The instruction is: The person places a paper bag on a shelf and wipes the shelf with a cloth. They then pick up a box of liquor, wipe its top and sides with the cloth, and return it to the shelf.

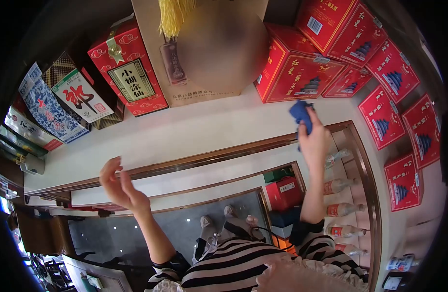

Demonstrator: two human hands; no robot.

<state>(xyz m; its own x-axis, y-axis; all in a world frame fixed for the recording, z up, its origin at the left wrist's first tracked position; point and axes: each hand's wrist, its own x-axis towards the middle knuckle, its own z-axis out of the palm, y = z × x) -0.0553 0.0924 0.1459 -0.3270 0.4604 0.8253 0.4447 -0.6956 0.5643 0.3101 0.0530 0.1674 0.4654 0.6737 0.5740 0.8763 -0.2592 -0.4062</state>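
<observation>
My right hand (315, 138) is closed around a crumpled blue cloth (300, 116). The cloth lies over the pale shelf top (204, 121), just in front of a red carton (306, 75) with gold edging. Over the wooden front edge (185, 168) of that shelf, my left hand (121, 186) is raised with its fingers apart and slightly curled, holding nothing. Behind the shelf top stand a brown carton (153, 53) with a bottle printed on it and a red gift box (129, 70) with a cream label.
Several red cartons (394, 73) are stacked along the right side. Glass bottles (344, 209) line a lower shelf beside my right arm. More boxes, one blue and white (53, 104), stand at left near a pale cup (33, 164). A yellow tassel (174, 17) hangs at top.
</observation>
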